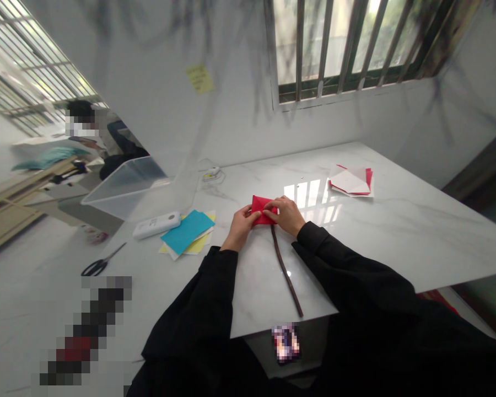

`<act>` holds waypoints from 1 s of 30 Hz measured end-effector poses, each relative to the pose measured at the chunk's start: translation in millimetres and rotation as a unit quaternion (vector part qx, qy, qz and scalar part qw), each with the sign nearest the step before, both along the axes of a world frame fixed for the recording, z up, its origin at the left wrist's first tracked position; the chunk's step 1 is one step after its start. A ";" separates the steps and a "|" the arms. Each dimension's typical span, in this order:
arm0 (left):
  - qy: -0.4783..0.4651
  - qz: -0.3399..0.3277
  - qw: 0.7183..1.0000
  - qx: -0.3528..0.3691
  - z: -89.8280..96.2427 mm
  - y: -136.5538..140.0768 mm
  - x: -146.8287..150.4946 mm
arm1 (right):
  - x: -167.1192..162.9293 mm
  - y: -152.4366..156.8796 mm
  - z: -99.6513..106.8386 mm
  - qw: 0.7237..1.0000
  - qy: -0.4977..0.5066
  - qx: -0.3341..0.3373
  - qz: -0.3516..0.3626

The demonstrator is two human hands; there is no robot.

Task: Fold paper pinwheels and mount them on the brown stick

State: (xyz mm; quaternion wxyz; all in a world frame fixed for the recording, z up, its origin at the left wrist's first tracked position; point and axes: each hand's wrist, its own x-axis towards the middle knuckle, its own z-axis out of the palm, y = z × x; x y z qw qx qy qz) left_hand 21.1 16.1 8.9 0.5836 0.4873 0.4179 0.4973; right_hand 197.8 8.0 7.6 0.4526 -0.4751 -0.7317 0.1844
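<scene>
A folded piece of red paper [259,204] is held just above the white marbled table [400,231], between my two hands. The fingers of my left hand [243,225] close on its left edge. My right hand [288,214] pinches its right side, with thumb and fingertips meeting near the paper's middle. Some of the paper is hidden behind my fingers. A thin dark brown stick [284,267] lies on the table between my forearms, running from just below the paper down to the table's front edge.
To the left are blue paper [189,230] over yellow and white sheets, a white device [157,224], black scissors [97,267] and a clear plastic bin [122,190]. Red and white papers [350,181] lie at the back right. Another person sits at the far left.
</scene>
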 end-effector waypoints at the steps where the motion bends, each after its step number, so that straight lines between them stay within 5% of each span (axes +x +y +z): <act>1: 0.003 0.000 1.000 0.001 -0.3 0.3 0.0 | 0.1 -0.1 0.1 1.000 -0.007 0.003 -0.002; 11: 0.038 -0.005 0.999 0.010 -4.3 3.5 -1.2 | -0.7 -3.8 3.9 0.996 -0.075 0.032 -0.039; 22: 0.059 0.007 0.998 0.026 -7.5 4.9 -1.5 | 6.2 4.5 -6.5 0.999 0.020 0.004 -0.043; 30: 0.100 0.114 0.985 0.076 -9.5 10.6 -4.3 | 38.8 27.4 -17.3 0.991 -0.014 -0.008 -0.131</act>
